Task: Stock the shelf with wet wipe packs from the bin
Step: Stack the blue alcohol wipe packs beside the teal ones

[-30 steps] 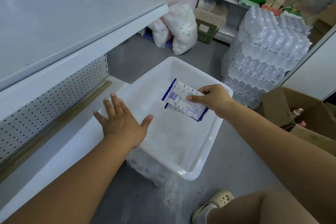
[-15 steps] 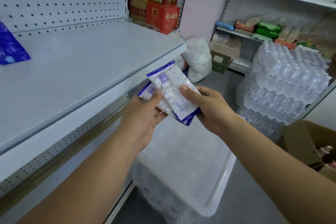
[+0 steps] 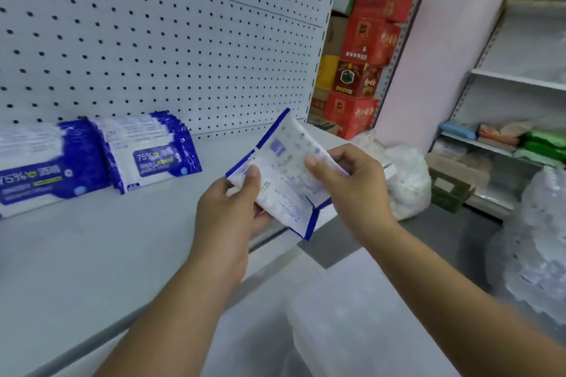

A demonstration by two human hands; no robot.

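Both hands hold white wet wipe packs with blue edges (image 3: 283, 176), back side up, above the front edge of the grey shelf (image 3: 92, 254). My left hand (image 3: 226, 211) grips the lower left end, thumb on top. My right hand (image 3: 352, 184) pinches the right side. It looks like two packs stacked. Blue-and-white wet wipe packs (image 3: 150, 151) stand in a row at the back left of the shelf against the pegboard. The white bin (image 3: 352, 315) sits blurred below my arms.
A white pegboard (image 3: 171, 40) backs the shelf. Red cartons (image 3: 364, 70) are stacked behind its right end. A white sack (image 3: 407, 184) lies on the floor. Another shelf with packets (image 3: 520, 141) stands at right, wrapped water bottles (image 3: 542, 248) in front of it.
My right hand lifted the packs out of the bin, my left hand joined the hold, and both raised them to shelf height. The view rose from bin to shelf.
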